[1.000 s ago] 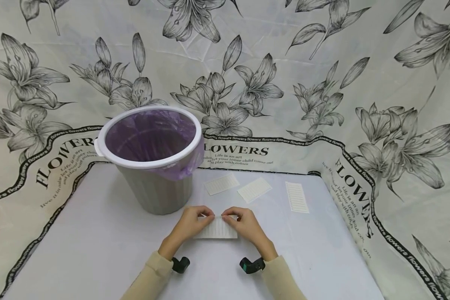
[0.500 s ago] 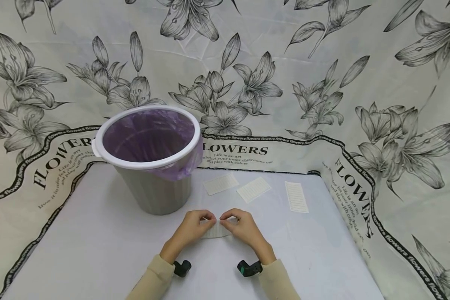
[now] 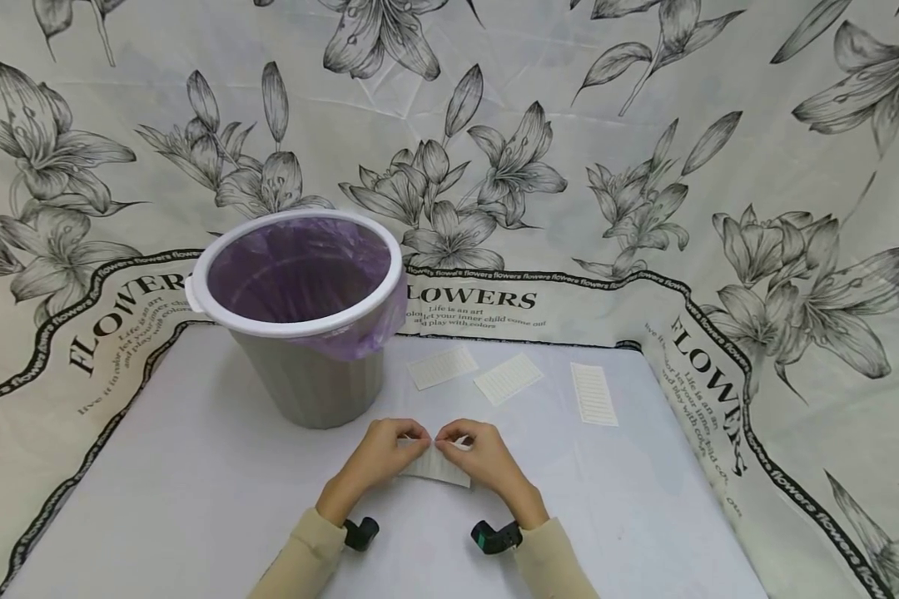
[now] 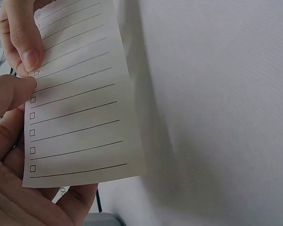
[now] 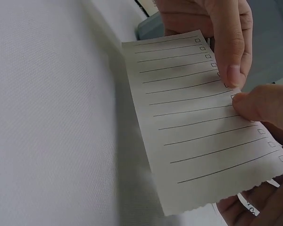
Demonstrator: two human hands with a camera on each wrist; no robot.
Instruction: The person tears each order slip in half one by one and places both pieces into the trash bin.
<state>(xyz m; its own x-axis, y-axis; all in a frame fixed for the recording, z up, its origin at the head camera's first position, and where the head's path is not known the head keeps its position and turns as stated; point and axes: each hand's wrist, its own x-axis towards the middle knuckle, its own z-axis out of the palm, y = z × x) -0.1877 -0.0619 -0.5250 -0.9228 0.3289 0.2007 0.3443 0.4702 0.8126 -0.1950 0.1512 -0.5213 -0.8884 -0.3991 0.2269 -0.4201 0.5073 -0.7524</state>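
Note:
A checklist sheet (image 3: pixel 436 472), white with ruled lines and small boxes along one long side, is held up between both hands over the table. My left hand (image 3: pixel 384 451) pinches its far edge near the middle. Close beside it, my right hand (image 3: pixel 481 453) pinches the same edge, the thumbs almost touching. In the left wrist view, the sheet (image 4: pixel 80 127) shows its printed face, with the left thumb (image 4: pixel 12 95) on the boxed margin. One short end of the sheet (image 5: pixel 198 122) looks ragged in the right wrist view. Fingers behind the paper are partly hidden.
A grey bin (image 3: pixel 318 378) with a white rim and purple liner (image 3: pixel 360 337) stands behind the left hand. Three similar sheets lie toward the table's back: one sheet (image 3: pixel 443 368) beside the bin, another sheet (image 3: pixel 509 379), and a third sheet (image 3: pixel 594 394) farther right.
Both hands have come slightly nearer the person and closer together. The sheet bowed half a second ago; now it is flatter, its right end tilted toward the person. Both pinches stay on it.

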